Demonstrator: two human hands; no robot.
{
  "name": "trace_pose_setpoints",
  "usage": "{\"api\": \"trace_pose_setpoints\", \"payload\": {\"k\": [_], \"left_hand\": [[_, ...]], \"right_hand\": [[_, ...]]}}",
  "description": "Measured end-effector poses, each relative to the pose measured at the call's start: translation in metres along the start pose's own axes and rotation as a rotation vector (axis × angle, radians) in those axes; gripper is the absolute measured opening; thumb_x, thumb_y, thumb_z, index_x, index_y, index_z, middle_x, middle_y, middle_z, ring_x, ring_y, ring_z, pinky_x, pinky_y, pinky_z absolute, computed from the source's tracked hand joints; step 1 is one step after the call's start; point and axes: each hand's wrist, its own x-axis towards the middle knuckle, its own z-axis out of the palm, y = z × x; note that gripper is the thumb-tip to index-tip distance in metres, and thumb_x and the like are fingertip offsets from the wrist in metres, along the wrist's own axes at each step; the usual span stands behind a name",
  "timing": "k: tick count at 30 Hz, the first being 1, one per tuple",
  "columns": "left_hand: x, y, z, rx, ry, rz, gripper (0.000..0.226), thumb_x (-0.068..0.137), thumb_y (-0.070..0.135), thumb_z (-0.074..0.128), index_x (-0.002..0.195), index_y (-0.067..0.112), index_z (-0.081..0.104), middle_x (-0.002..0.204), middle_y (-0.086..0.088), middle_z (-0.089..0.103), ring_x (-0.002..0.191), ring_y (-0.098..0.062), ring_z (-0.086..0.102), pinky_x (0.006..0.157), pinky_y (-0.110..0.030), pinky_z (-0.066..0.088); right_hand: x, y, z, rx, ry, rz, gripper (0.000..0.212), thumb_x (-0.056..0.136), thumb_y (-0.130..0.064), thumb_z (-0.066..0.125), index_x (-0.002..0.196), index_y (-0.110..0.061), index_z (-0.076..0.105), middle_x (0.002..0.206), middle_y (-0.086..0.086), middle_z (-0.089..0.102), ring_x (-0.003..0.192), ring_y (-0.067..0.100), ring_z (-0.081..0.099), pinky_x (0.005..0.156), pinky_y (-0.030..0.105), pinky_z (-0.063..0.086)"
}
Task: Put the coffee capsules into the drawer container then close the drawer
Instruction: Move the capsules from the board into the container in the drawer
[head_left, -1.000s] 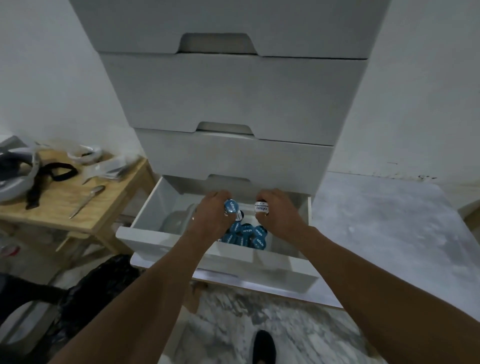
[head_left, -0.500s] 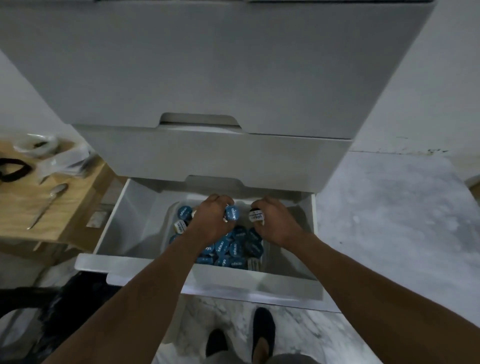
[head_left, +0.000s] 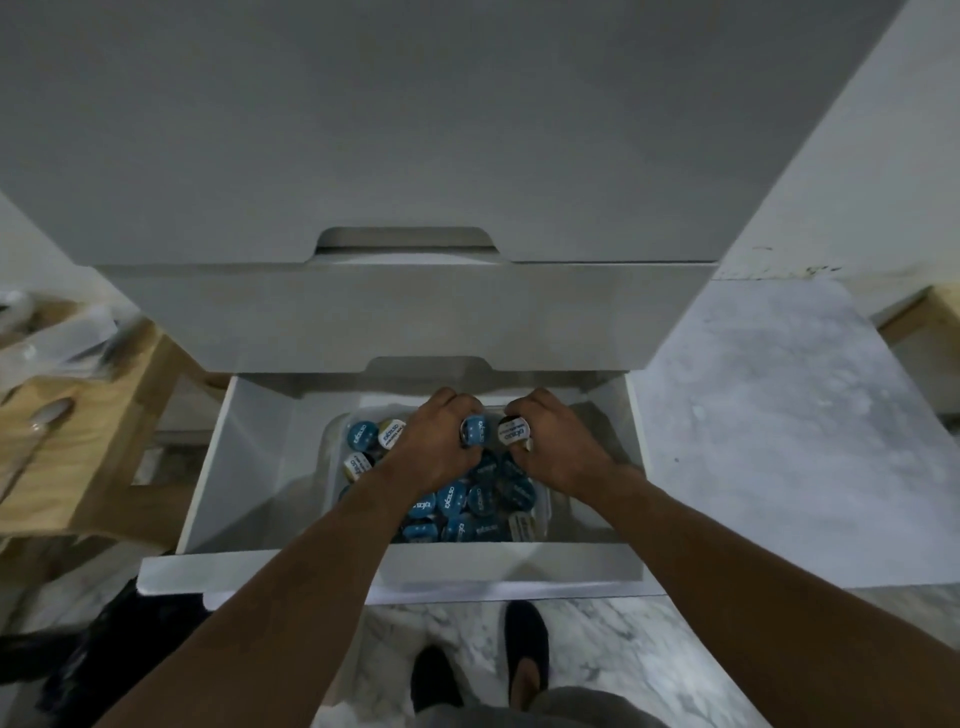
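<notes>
The bottom white drawer (head_left: 249, 467) stands pulled out. Inside it sits a clear plastic container (head_left: 542, 512) filled with several coffee capsules (head_left: 470, 501), mostly blue-lidded, a few white-lidded. My left hand (head_left: 439, 447) hovers over the container, shut on a blue-lidded capsule (head_left: 475, 431). Beside it, my right hand (head_left: 556, 447) is shut on a white-lidded capsule (head_left: 514, 430). Both hands hide the container's middle and back.
Closed white drawers (head_left: 415, 317) of the cabinet rise above the open one. A wooden table (head_left: 67, 415) with a spoon (head_left: 44, 418) stands at left. Marble floor lies to the right and below, where my dark shoes (head_left: 524, 654) show. A dark bag (head_left: 124, 649) lies lower left.
My view has tilted down and come closer, so more of the container and capsules shows. Both hands stay over the container holding their capsules, slightly lower in the drawer.
</notes>
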Motion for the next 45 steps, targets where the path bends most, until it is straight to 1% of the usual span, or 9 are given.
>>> {"api": "trace_pose_setpoints", "payload": {"k": [6, 9, 16, 21, 26, 30, 33, 38, 45], "left_hand": [[0.006, -0.003, 0.003, 0.017, -0.035, -0.007, 0.047, 0.076, 0.017, 0.072, 0.120, 0.014, 0.056, 0.115, -0.004, 0.051, 0.104, -0.018, 0.051, 0.087, -0.024, 0.040], [0.009, -0.005, 0.003, 0.028, -0.034, -0.004, 0.047, 0.076, 0.020, 0.072, 0.121, 0.015, 0.056, 0.117, -0.003, 0.053, 0.106, -0.018, 0.052, 0.090, -0.025, 0.042], [0.013, -0.009, 0.004, 0.079, -0.003, 0.027, 0.049, 0.078, 0.026, 0.070, 0.125, 0.017, 0.057, 0.120, -0.006, 0.054, 0.114, -0.022, 0.047, 0.097, -0.034, 0.044], [0.013, -0.010, 0.006, 0.067, 0.000, 0.034, 0.050, 0.078, 0.026, 0.071, 0.125, 0.018, 0.057, 0.121, -0.005, 0.055, 0.113, -0.021, 0.049, 0.097, -0.037, 0.046], [0.013, -0.006, 0.009, 0.055, -0.016, 0.036, 0.050, 0.078, 0.027, 0.071, 0.126, 0.018, 0.056, 0.121, -0.004, 0.054, 0.111, -0.020, 0.052, 0.095, -0.036, 0.047], [0.014, -0.002, 0.012, 0.054, -0.032, 0.027, 0.051, 0.079, 0.025, 0.070, 0.127, 0.017, 0.055, 0.122, -0.003, 0.053, 0.109, -0.021, 0.054, 0.093, -0.038, 0.049], [0.015, -0.002, 0.012, 0.075, -0.033, 0.015, 0.050, 0.079, 0.022, 0.068, 0.127, 0.017, 0.055, 0.122, -0.004, 0.053, 0.109, -0.022, 0.054, 0.090, -0.040, 0.050], [0.015, -0.005, 0.009, 0.094, -0.038, 0.001, 0.049, 0.079, 0.019, 0.069, 0.126, 0.017, 0.055, 0.123, -0.005, 0.053, 0.111, -0.022, 0.053, 0.093, -0.038, 0.049], [0.012, -0.007, 0.011, 0.135, -0.080, -0.011, 0.052, 0.080, 0.023, 0.068, 0.128, 0.019, 0.049, 0.123, -0.004, 0.052, 0.113, -0.022, 0.050, 0.093, -0.039, 0.048]], "right_hand": [[0.003, 0.000, 0.001, -0.032, 0.013, 0.008, 0.041, 0.078, -0.009, 0.068, 0.118, -0.006, 0.058, 0.115, 0.010, 0.054, 0.105, 0.022, 0.053, 0.094, 0.028, 0.043], [0.006, 0.001, 0.002, -0.063, 0.020, 0.003, 0.040, 0.077, -0.012, 0.069, 0.116, -0.009, 0.059, 0.113, 0.009, 0.056, 0.105, 0.022, 0.054, 0.095, 0.032, 0.046], [0.010, 0.004, 0.002, -0.124, 0.007, 0.014, 0.040, 0.074, -0.014, 0.067, 0.113, -0.011, 0.061, 0.113, 0.010, 0.058, 0.105, 0.026, 0.053, 0.092, 0.036, 0.047], [0.011, 0.008, 0.002, -0.134, 0.020, 0.026, 0.035, 0.073, -0.017, 0.069, 0.107, -0.014, 0.061, 0.108, 0.006, 0.058, 0.101, 0.022, 0.053, 0.090, 0.036, 0.048], [0.009, 0.011, -0.001, -0.119, 0.023, 0.040, 0.038, 0.072, -0.017, 0.071, 0.109, -0.014, 0.060, 0.109, 0.005, 0.056, 0.100, 0.020, 0.053, 0.089, 0.034, 0.048], [0.009, 0.012, -0.001, -0.123, 0.016, 0.039, 0.035, 0.073, -0.019, 0.069, 0.107, -0.014, 0.060, 0.107, 0.004, 0.057, 0.101, 0.020, 0.053, 0.090, 0.036, 0.049], [0.008, 0.012, -0.001, -0.141, -0.005, 0.027, 0.035, 0.074, -0.020, 0.068, 0.108, -0.015, 0.060, 0.109, 0.005, 0.057, 0.104, 0.021, 0.052, 0.093, 0.036, 0.048], [0.008, 0.007, 0.001, -0.151, -0.024, 0.015, 0.039, 0.077, -0.018, 0.068, 0.115, -0.012, 0.059, 0.114, 0.008, 0.054, 0.106, 0.023, 0.052, 0.093, 0.034, 0.046], [0.007, 0.004, 0.000, -0.215, -0.056, -0.030, 0.045, 0.084, -0.019, 0.064, 0.126, -0.009, 0.054, 0.122, 0.011, 0.052, 0.114, 0.026, 0.047, 0.099, 0.036, 0.043]]}}
